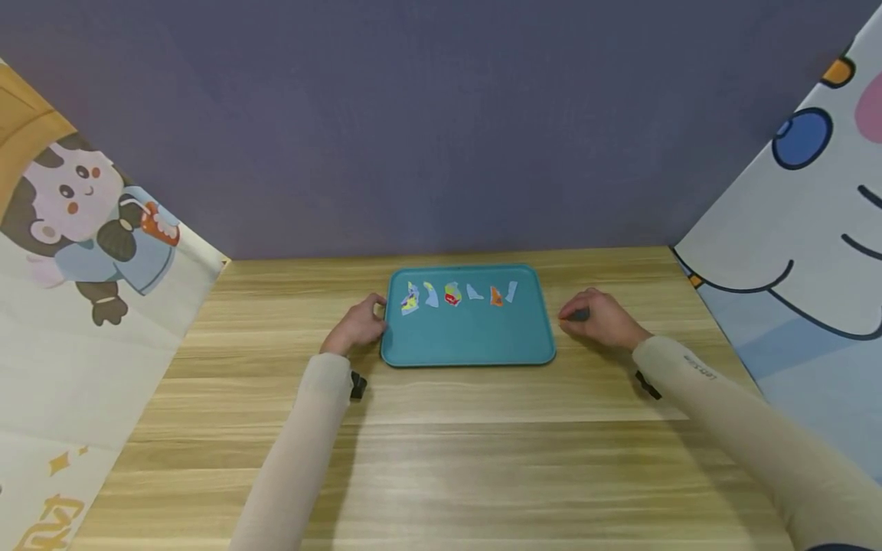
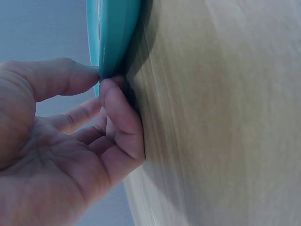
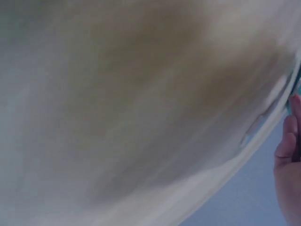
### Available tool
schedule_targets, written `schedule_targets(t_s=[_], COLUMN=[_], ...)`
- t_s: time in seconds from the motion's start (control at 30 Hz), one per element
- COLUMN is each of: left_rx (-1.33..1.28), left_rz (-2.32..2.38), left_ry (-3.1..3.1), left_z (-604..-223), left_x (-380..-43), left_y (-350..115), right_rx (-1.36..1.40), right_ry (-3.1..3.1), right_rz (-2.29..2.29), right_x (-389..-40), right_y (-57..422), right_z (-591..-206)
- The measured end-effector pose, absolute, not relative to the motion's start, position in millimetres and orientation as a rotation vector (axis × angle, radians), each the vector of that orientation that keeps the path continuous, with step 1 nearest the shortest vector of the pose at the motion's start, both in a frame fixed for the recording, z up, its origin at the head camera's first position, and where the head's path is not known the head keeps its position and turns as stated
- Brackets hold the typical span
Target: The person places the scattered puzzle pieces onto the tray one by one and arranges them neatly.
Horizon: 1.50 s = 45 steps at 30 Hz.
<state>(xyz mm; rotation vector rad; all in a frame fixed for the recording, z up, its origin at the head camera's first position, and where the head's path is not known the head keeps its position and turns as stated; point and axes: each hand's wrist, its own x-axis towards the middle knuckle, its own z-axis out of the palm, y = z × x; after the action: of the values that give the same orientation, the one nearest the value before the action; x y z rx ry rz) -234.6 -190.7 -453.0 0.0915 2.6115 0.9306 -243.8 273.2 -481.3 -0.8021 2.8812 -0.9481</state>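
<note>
A teal rectangular tray (image 1: 468,344) lies on the wooden table. Several small irregular flat pieces form a row along its far half, among them a yellow-and-purple one (image 1: 409,298), a red-and-green one (image 1: 452,294) and an orange one (image 1: 496,296). My left hand (image 1: 360,325) pinches the tray's left rim, thumb on top and curled fingers beneath, as the left wrist view shows. My right hand (image 1: 601,320) is just off the tray's right edge, fingers bent toward the thumb. A dark patch shows between them; whether it is a held object or shadow is unclear.
The wooden tabletop (image 1: 475,459) extends around the tray. Behind it rises a dark blue-grey wall (image 1: 441,138). Printed cartoon panels stand on the left (image 1: 76,229) and right (image 1: 792,229).
</note>
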Motion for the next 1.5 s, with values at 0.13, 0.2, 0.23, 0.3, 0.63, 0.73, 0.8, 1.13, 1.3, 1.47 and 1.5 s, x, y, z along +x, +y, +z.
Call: schedule_targets(t_s=[0.13,0.2,0.23,0.3,0.63,0.73,0.8,1.13,1.3,1.47,1.5], left_rx=[0.094,0.095,0.094,0.093,0.072,0.076,0.078,0.08,0.086,0.098,0.1], left_rz=[0.923,0.924,0.925,0.926,0.957,0.959,0.963,0.936,0.929,0.924,0.923], left_ry=[2.619,2.62,2.621,2.619,2.621,2.624,2.623,2.638,2.65,2.662,2.665], left_z=[-452.6,-452.3,-452.2,-452.1,-453.3,-453.3,-453.4,-453.0,-452.1,-452.0,-452.1], left_x=[-234.5,-234.5,-234.6,-234.6,-234.2,-233.8,-233.8,-233.9,-233.5,-233.4,-233.4], left_y=[-190.8,-190.9,-191.1,-191.1,-189.9,-189.8,-189.7,-190.8,-190.0,-190.1,-190.2], right_rx=[-0.857,-0.881,-0.887,-0.89,-0.952,-0.973,-0.987,-1.087,-1.155,-1.097,-1.073], right_ry=[2.928,2.932,2.93,2.918,2.917,2.89,2.867,2.839,2.83,2.834,2.831], right_rz=[-0.973,-0.982,-0.991,-1.006,-1.003,-1.037,-1.057,-0.982,-0.905,-0.876,-0.873], right_x=[-243.7,-243.4,-243.6,-244.0,-250.4,-248.9,-247.0,-242.9,-240.2,-235.8,-235.6], right_y=[266.4,260.5,257.2,249.9,214.8,205.8,200.4,159.3,134.3,112.8,108.7], right_z=[-476.2,-472.0,-470.2,-466.1,-458.5,-457.9,-457.0,-450.5,-446.5,-445.0,-445.7])
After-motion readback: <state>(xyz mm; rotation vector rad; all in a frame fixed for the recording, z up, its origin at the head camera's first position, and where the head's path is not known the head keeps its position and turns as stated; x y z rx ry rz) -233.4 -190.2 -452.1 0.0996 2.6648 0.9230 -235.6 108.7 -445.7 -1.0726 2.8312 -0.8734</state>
